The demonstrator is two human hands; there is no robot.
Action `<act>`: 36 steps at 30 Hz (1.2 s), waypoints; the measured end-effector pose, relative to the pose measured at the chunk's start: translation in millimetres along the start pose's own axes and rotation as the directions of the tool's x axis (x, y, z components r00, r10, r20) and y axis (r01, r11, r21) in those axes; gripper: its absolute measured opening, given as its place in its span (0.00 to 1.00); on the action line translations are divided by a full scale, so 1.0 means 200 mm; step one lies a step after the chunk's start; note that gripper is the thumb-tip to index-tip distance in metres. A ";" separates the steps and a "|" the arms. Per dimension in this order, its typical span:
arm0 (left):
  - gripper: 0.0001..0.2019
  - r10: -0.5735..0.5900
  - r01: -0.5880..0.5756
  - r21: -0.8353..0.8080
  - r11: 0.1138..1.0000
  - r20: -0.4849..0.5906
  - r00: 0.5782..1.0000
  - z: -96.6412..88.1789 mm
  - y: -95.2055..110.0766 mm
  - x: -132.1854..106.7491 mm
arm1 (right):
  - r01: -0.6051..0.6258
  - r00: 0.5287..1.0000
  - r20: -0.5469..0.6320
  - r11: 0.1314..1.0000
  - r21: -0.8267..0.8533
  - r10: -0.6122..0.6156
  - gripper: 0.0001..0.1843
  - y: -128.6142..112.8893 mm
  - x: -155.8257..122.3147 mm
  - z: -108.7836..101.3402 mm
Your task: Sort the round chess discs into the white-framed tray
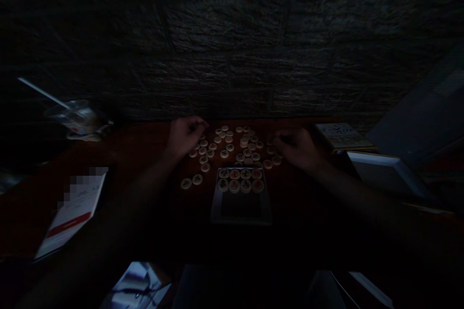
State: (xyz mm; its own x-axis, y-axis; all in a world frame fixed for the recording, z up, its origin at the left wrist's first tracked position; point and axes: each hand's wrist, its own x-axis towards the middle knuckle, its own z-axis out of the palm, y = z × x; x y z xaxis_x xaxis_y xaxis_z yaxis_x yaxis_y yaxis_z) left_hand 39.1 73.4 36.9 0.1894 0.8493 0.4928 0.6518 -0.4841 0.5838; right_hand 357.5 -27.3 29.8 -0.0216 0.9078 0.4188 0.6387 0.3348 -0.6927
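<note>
Round Chinese chess pieces with red and black characters lie scattered on the dark wooden table, a few of them stacked. My left hand is at the left edge of the scatter, thumb and index finger curled together; anything between them is too dim to see. At the right edge, the curled fingers of my right hand reach down among pieces, and what they grip is hidden. Nearer to me lies an open shallow box with two rows of pieces along its far end. Two loose pieces rest left of it.
A clear plastic cup with a straw stands at the far left. A printed card lies on the left side. On the right are a patterned box lid and an open tray. A stone wall rises behind the table.
</note>
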 end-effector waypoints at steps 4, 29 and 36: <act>0.12 0.028 -0.029 0.058 0.998 0.018 0.999 -0.01 0.01 0.00 | -0.006 1.000 -0.007 1.000 0.004 0.006 0.16 0.02 0.00 0.01; 0.13 0.085 -0.091 0.120 0.989 0.061 0.995 -0.04 0.02 0.00 | -0.181 0.947 -0.235 0.969 0.171 0.218 0.19 0.03 0.01 -0.01; 0.12 0.093 -0.099 0.110 0.989 0.061 0.994 -0.03 0.01 0.00 | -0.177 0.961 -0.194 0.977 0.121 0.198 0.16 0.06 0.02 -0.02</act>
State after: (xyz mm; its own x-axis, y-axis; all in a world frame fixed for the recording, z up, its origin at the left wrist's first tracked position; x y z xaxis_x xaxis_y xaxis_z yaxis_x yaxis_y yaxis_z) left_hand 35.9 71.9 41.8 0.2934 0.8119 0.5046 0.7064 -0.5398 0.4578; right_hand 368.7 -20.1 24.9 0.2551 0.8893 0.3795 0.5347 0.1972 -0.8217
